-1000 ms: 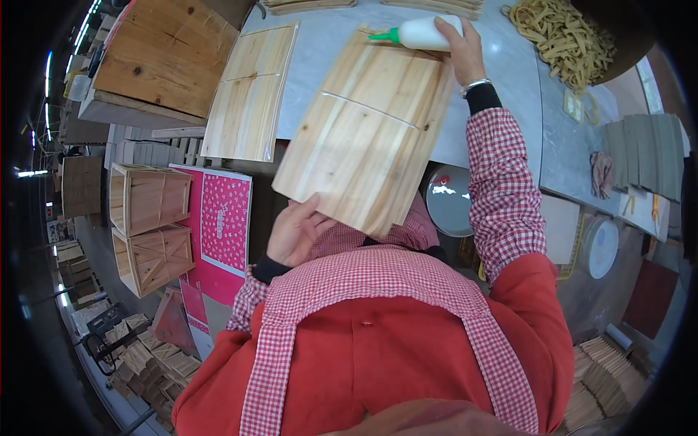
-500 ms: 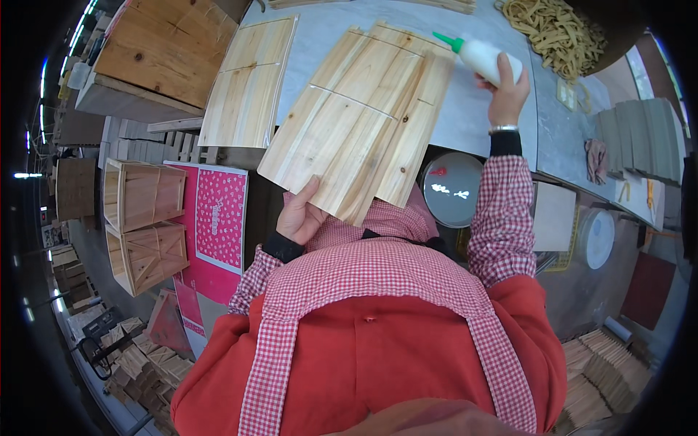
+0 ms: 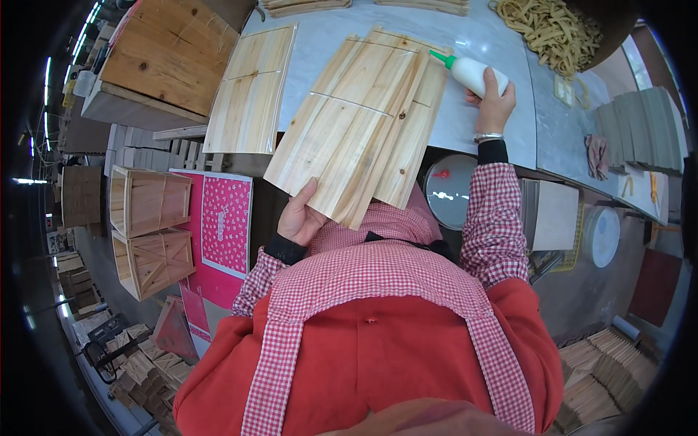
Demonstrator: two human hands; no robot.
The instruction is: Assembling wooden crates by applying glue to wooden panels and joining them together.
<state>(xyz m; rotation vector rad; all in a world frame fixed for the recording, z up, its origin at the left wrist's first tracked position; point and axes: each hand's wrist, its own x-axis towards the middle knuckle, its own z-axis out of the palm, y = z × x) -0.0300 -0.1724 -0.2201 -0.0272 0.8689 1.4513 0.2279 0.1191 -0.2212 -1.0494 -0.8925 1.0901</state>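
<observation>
My left hand (image 3: 301, 216) grips the near left edge of a pale wooden panel (image 3: 338, 134), thumb on top and fingers underneath. Thin grooves cross this panel, and it overlaps another wooden panel (image 3: 413, 149) at its right, which reaches over the table's near edge too. In my right hand (image 3: 495, 105) is a white squeeze bottle (image 3: 476, 78) with a green nozzle (image 3: 441, 59). It lies nearly sideways, its tip pointing left at the far right part of the panels. Whether the tip touches the wood, I cannot tell.
Another grooved panel (image 3: 247, 91) lies left on the grey table (image 3: 342, 25). Rubber bands (image 3: 549, 33) are heaped at the far right, near stacked grey boards (image 3: 640, 131). Below the table stands a round bucket (image 3: 456, 196). Wooden crates (image 3: 151, 203) stand at the left.
My right hand has brought the bottle left and slightly nearer, so its nozzle is now by the panels' right part. My left hand keeps its hold on the panel.
</observation>
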